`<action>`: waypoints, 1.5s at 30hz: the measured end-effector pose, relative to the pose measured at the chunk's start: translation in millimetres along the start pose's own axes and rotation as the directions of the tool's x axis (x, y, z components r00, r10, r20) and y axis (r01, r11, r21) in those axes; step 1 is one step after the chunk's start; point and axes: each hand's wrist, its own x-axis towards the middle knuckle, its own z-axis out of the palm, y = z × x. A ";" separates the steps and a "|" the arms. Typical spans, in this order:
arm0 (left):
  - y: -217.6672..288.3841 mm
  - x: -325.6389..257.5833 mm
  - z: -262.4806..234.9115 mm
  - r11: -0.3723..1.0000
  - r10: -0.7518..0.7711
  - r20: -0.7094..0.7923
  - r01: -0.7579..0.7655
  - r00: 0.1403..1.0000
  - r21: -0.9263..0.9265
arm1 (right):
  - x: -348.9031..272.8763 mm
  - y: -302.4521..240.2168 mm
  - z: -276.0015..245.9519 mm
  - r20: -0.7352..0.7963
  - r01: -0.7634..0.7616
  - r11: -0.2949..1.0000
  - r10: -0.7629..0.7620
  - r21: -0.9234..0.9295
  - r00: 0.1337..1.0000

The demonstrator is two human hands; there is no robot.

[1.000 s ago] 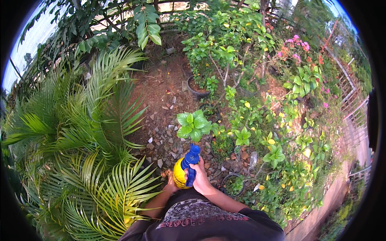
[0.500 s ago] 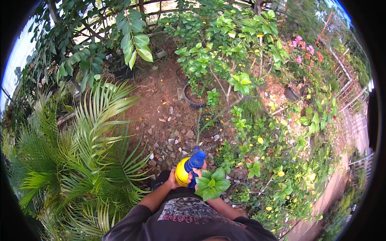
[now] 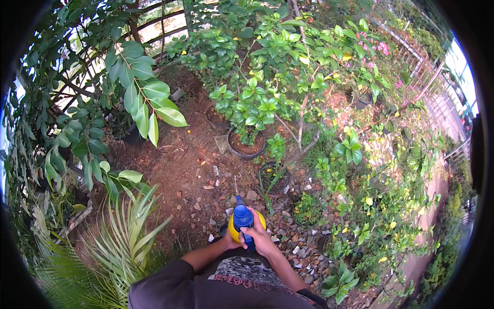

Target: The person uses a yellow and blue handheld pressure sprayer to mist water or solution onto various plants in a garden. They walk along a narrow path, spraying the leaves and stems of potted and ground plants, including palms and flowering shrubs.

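At my waist I hold a yellow spray bottle with a blue pump head. Its blue nozzle points ahead, and a thin pale streak like spray shows past the tip. My left hand cups the bottle's lower left side, fingers partly hidden beneath it. Around the blue handle closes my right hand, thumb across its back. Beyond the nozzle stand a black pot with a thin-leaved plant and, farther off, a black pot with a bushy green plant.
Palm fronds spread on my left, below a hanging leafy branch. Loose stones cover the reddish soil ahead. Dense shrubs grow along the right, beside a path. A lattice fence stands at the back left.
My view has shifted forward and turned. The bottle has swung from slanting right to pointing straight ahead. The leaves that overlapped my right hand no longer cover it.
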 end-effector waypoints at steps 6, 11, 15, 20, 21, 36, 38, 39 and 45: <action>109.3 -23.5 -33.4 0.739 0.611 -0.582 -0.122 0.537 0.663 | 70.7 9.9 34.1 -0.112 -0.017 1.000 0.018 0.009 0.993; 161.0 -21.5 193.6 0.093 0.775 0.040 -0.176 0.631 0.980 | 115.9 7.7 50.9 -0.178 -0.047 0.999 0.045 -0.004 0.983; 181.0 -5.9 244.6 -0.673 0.537 0.402 0.089 0.742 0.734 | 136.6 -5.0 54.2 -0.154 -0.144 0.989 0.136 -0.042 0.979; 208.3 16.8 251.0 -0.812 0.416 0.516 0.051 0.749 0.582 | 155.1 -17.8 51.1 -0.122 -0.105 0.994 0.101 -0.030 0.987; 211.6 20.0 252.4 -0.822 0.397 0.534 0.030 0.747 0.569 | 160.3 -20.0 45.6 -0.109 -0.135 0.991 0.132 -0.023 0.985; 263.7 54.9 378.0 -0.861 0.426 0.469 0.187 0.774 0.474 | 217.4 -63.9 7.6 -0.049 -0.154 0.987 0.152 -0.049 0.987; 264.1 64.1 369.4 -0.851 0.430 0.463 0.177 0.775 0.494 | 221.5 -66.4 6.1 -0.047 -0.154 0.987 0.152 -0.047 0.987; 265.4 66.8 365.2 -0.845 0.433 0.458 0.174 0.777 0.505 | 223.2 -66.6 6.5 -0.045 -0.156 0.987 0.154 -0.044 0.987; 280.4 73.3 309.4 -0.826 0.423 0.400 0.165 0.813 0.539 | 240.8 -64.2 20.0 -0.069 -0.120 0.991 0.117 -0.053 0.991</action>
